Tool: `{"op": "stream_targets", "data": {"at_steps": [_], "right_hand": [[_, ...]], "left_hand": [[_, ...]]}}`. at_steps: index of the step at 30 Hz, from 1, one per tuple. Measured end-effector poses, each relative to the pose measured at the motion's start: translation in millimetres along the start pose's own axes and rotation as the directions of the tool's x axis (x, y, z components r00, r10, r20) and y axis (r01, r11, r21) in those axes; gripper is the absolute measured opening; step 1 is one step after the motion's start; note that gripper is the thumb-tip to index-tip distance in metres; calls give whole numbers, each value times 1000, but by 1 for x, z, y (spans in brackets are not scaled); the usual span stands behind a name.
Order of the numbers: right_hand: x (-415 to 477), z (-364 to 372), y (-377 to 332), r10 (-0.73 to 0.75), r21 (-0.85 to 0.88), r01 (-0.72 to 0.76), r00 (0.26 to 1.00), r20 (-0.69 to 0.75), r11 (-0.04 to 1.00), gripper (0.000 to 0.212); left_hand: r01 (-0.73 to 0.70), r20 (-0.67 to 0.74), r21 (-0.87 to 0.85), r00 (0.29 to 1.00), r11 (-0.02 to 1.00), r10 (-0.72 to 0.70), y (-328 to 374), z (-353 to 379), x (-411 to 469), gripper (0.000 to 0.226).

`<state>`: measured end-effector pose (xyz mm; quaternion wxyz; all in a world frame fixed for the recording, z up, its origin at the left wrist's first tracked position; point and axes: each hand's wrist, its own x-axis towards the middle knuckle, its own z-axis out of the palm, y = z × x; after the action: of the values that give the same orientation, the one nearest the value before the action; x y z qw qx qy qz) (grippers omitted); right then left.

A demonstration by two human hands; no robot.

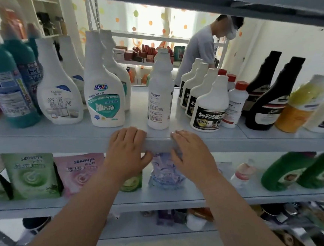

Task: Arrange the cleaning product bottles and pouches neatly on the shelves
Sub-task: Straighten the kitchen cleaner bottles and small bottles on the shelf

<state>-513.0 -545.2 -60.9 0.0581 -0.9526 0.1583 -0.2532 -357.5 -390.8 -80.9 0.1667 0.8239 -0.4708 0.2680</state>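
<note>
A lilac-and-blue pouch (165, 172) stands on the middle shelf (170, 199), its top behind the front edge of the shelf above. My left hand (127, 149) and my right hand (191, 155) flank its top with fingers straight, lying in front of that upper shelf edge (159, 143). Both thumbs point inward at the pouch top; the right thumb seems to touch it. To the pouch's left stand a pink pouch (80, 171) and a green pouch (30, 174). A small green pouch (132, 183) is partly hidden by my left wrist.
The upper shelf carries white spray bottles (105, 90), a tall white bottle (160, 95), black-labelled white bottles (209, 105), dark bottles (267, 98) and teal bottles (10, 82). Green jugs (290, 171) and a small bottle (243, 173) stand at the right of the middle shelf. A person (203, 46) stands behind the rack.
</note>
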Motion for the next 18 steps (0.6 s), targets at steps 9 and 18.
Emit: {"op": "stream_targets", "data": {"at_steps": [9,18], "right_hand": [[-21,-45,136,17,-40,-25,980,-200,999,35],[-16,-41,196,27,-77,-55,946,-323,995,28]], "left_hand": [[73,48,-316,997,946,-61,111,-9,29,37],[542,270,-622,826,565,-494,172,8,127,83]]}}
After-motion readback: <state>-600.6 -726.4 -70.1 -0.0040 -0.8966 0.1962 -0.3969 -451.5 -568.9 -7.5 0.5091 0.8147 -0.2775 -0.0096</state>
